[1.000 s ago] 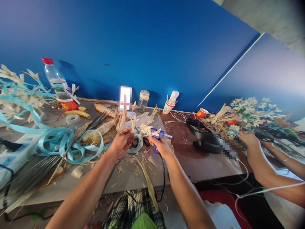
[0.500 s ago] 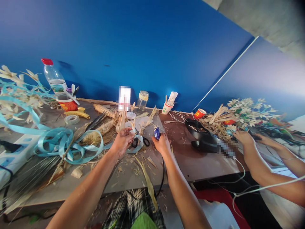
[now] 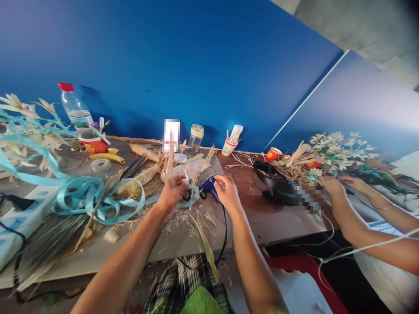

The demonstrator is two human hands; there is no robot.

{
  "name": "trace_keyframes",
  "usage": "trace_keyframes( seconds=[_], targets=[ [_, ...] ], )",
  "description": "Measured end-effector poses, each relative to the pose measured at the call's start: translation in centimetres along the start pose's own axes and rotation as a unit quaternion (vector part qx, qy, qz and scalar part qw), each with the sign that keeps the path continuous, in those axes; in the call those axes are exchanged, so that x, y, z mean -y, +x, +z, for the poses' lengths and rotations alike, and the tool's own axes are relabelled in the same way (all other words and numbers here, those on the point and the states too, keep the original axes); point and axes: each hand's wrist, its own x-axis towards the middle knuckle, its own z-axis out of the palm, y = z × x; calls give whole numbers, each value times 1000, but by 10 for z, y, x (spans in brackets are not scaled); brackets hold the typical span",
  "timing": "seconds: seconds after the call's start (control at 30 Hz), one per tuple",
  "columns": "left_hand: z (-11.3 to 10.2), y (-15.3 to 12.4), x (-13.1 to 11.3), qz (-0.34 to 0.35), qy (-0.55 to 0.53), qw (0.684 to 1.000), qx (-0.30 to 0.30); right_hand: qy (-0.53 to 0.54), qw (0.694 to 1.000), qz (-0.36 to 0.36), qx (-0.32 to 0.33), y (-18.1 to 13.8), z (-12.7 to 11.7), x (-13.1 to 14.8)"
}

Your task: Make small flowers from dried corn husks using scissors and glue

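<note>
My left hand point(image 3: 174, 191) is closed, with the fingertips pinched on the end of a light-blue ribbon point(image 3: 194, 198). A pale piece of husk shows by these fingertips; whether it is held too, I cannot tell. The ribbon runs back left into a loose pile. To the right, a blue glue gun point(image 3: 208, 186) rests on the table, nozzle pointing left, its black cord hanging over the front edge. Beside its handle is my right hand point(image 3: 226, 188), thumb and fingers apart, off the grip. Black scissors point(image 3: 187, 198) lie partly hidden behind the ribbon and left hand.
Corn cobs point(image 3: 144, 152), husk scraps and a tape roll point(image 3: 101, 165) lie on the left side. A plastic bottle point(image 3: 77, 111), a jar point(image 3: 196, 137) and paper cups point(image 3: 230, 147) stand along the wall. Another person's hands point(image 3: 332, 185) work at the right, near a black headband-like object point(image 3: 278, 192).
My right hand has let go of the glue gun, which now lies turned with its nozzle to the left. The left hand has shifted slightly right, still pinched.
</note>
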Motion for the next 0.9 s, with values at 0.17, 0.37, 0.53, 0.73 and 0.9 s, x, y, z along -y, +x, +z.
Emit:
trace_keyframes(
  seconds=[0.17, 0.37, 0.53, 0.73, 0.9],
  targets=[
    [2, -2, -3, 13, -52, 997, 52, 304, 931, 94, 179, 11, 20, 28],
    [2, -8, -12, 10, -3, 997, 77, 353, 858, 119, 353, 17, 35, 41],
    [1, -7, -12, 40, 49, 997, 48, 351, 874, 83, 326, 15, 33, 38],
    [5, -7, -14, 40, 79, 996, 21, 412, 839, 117, 335, 17, 30, 28],
    [5, -7, -14, 38, 80, 995, 42, 490, 769, 189, 365, 21, 29, 23]
  ],
)
